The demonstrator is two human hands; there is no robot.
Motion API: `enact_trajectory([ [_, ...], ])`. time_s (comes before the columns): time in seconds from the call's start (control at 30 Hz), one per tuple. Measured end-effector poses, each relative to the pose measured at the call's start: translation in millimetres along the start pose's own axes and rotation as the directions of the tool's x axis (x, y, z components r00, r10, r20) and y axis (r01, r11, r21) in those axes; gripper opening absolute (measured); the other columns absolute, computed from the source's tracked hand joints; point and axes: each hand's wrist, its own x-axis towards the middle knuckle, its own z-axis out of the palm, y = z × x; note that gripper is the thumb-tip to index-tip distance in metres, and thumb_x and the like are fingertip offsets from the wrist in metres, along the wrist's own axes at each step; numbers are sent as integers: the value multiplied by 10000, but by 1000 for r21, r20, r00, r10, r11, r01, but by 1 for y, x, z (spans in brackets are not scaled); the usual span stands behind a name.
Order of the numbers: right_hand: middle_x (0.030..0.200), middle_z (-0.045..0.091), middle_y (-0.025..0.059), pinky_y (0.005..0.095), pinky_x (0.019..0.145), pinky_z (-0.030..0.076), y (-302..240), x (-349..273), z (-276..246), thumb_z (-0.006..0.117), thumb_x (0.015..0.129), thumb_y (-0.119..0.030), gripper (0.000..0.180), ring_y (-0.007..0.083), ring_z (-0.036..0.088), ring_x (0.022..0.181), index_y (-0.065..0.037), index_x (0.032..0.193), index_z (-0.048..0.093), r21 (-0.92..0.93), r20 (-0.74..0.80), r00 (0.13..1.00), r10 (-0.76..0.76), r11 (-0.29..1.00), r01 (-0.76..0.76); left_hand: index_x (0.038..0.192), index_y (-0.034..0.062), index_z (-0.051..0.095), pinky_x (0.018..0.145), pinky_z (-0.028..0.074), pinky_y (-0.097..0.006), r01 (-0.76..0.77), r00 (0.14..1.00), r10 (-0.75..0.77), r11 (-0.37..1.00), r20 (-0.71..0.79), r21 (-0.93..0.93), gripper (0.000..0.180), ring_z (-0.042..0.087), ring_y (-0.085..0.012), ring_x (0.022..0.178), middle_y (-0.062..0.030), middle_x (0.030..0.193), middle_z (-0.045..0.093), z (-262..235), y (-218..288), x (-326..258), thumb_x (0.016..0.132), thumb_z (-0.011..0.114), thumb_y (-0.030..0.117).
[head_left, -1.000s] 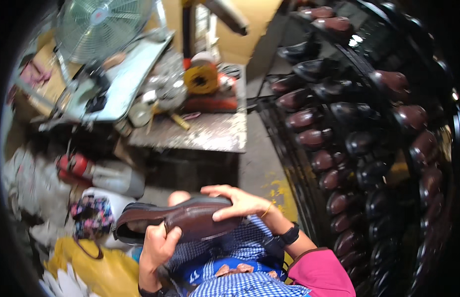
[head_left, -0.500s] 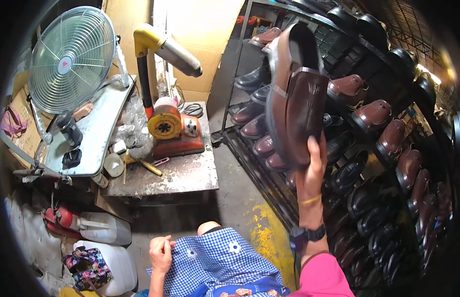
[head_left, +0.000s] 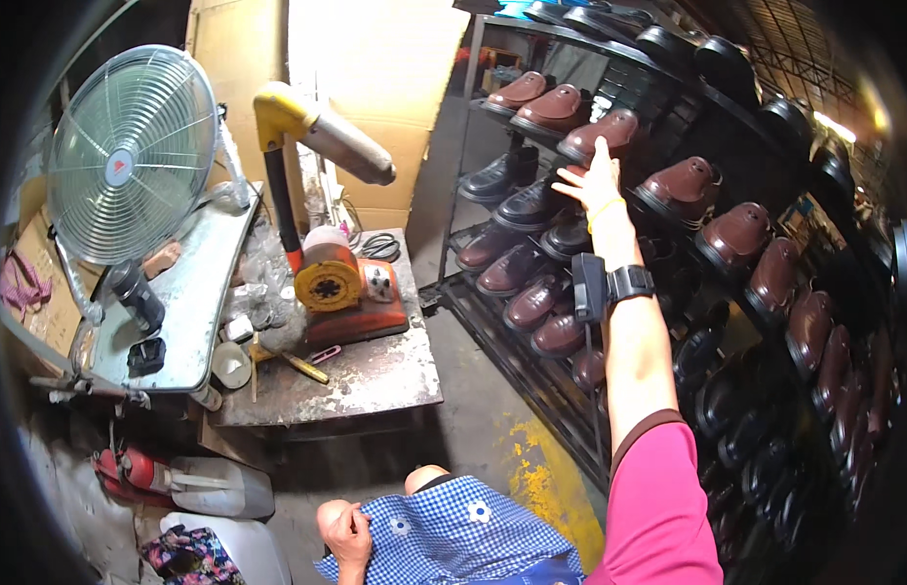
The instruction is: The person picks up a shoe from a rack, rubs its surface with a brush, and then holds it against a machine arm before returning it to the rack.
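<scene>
My right hand (head_left: pixel 598 185) reaches out to the shelf rack with its fingers spread. Its fingertips overlap the lower edge of a brown leather shoe (head_left: pixel 610 129) on the upper tier; whether they touch it I cannot tell. More brown shoes sit on either side, such as a brown shoe (head_left: pixel 553 109) to the left and another brown shoe (head_left: pixel 680 183) to the right. My left hand (head_left: pixel 348 536) rests by my knee, fingers curled in and nothing visible in them, beside the blue checked apron (head_left: pixel 444 531).
The black metal rack (head_left: pixel 476 58) holds brown and black shoes on several tiers. On the left, a worn workbench (head_left: pixel 395 385) carries an orange-based machine (head_left: pixel 351 317), a hammer (head_left: pixel 297 363) and a cup. A large fan (head_left: pixel 132 156) and white jugs (head_left: pixel 219 487) stand farther left.
The brown shoe that my right hand held up is out of that hand. My right arm has stretched farther toward the upper tier, and its fingers have opened. My left hand stays by the knee.
</scene>
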Motion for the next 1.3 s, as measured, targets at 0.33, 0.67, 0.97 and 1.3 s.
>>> enact_trajectory([
  [0.33,1194,430,216,557,807,498,-32,-55,-81,674,741,-485,832,364,511,1072,-9,1307,294,372,-218,973,-73,916,152,849,-1,640,563,491,-281,-89,996,89,995,-5,53,159,626,-167,539,-67,593,635,2,0,4,845,503,79],
  [0.67,1107,550,83,316,623,572,32,-145,-85,662,802,-295,456,182,577,928,-32,1146,520,293,-115,947,-300,901,321,858,11,642,570,490,-285,9,999,-7,998,-37,67,159,632,-165,555,-66,599,640,-3,4,-8,844,504,87],
  [0.97,1254,461,85,420,884,473,128,-265,-98,561,854,-203,540,252,469,1137,-97,1338,348,224,144,951,-274,945,238,853,17,635,589,478,-300,-144,987,154,973,-42,182,141,615,-193,545,-62,595,629,-8,21,6,849,512,86],
  [1.3,1250,460,103,330,957,390,180,-337,-71,570,861,-144,530,199,484,1109,-29,1318,327,219,301,944,136,953,-208,1244,16,474,726,499,-218,446,895,-285,617,344,-649,347,593,-118,882,-120,1078,612,13,106,55,913,517,111],
])
